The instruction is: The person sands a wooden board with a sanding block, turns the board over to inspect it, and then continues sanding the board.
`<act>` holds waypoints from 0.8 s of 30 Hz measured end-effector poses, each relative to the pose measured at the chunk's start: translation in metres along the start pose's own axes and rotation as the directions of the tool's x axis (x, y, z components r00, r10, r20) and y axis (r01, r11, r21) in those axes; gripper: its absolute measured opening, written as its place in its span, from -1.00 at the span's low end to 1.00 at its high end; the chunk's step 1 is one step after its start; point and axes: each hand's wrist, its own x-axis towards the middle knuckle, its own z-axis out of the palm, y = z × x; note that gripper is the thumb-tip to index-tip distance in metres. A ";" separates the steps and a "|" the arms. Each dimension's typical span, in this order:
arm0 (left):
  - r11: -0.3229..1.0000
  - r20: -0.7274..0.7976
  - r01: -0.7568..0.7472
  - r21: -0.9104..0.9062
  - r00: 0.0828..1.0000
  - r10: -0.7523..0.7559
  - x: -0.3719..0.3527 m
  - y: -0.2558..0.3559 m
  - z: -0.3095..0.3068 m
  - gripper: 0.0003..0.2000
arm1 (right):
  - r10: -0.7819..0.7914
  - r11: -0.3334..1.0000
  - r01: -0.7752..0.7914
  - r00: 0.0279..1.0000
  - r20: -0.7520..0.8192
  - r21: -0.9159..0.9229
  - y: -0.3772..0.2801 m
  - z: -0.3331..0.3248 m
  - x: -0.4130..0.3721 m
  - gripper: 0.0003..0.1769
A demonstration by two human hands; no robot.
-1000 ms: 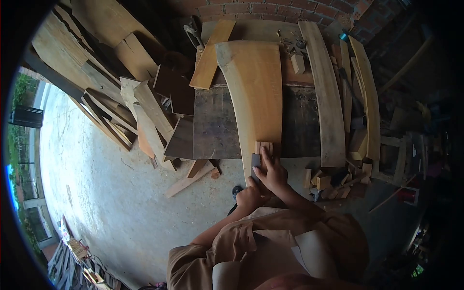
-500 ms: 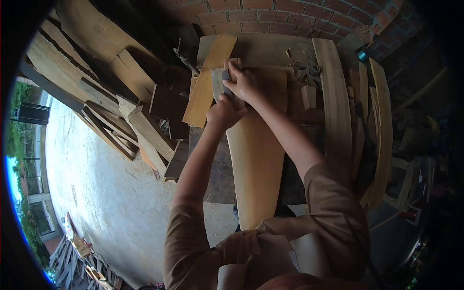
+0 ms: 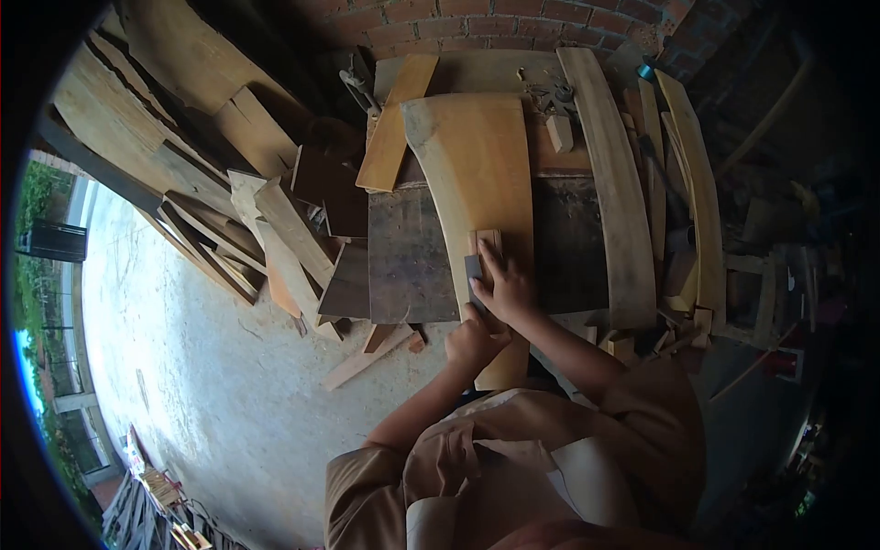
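Near plank [image 3: 481,165] end on tabletop [image 3: 408,247], clamped right grip [image 3: 504,289] over block [image 3: 486,241]; curled left grip [image 3: 472,344] shut just behind. Judged block light, stiff, best held across top.

One camera sits on my head. It looks forward and down at the counter [image 3: 403,257], close below me. My left hand [image 3: 472,344] and right hand [image 3: 506,291] show near the middle, my shirt [image 3: 513,458] at the bottom, the brick wall [image 3: 458,23] on top.
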 end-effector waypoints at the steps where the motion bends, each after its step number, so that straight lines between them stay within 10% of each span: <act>1: 1.000 0.058 -0.011 -0.001 0.998 0.011 -0.023 -0.008 0.015 -0.30 | 0.011 1.000 -0.011 0.997 -0.071 0.001 0.001 0.005 -0.033 -0.19; 11: 0.994 0.184 -0.113 0.005 0.977 0.110 -0.021 -0.016 0.014 -0.27 | 0.078 0.997 -0.077 0.996 -0.043 0.026 0.001 0.000 -0.042 -0.15; 24: 0.996 -0.227 -0.088 0.007 0.970 0.088 0.272 0.080 -0.147 -0.27 | 0.083 0.986 -0.087 0.996 0.033 0.143 0.032 -0.044 0.333 -0.26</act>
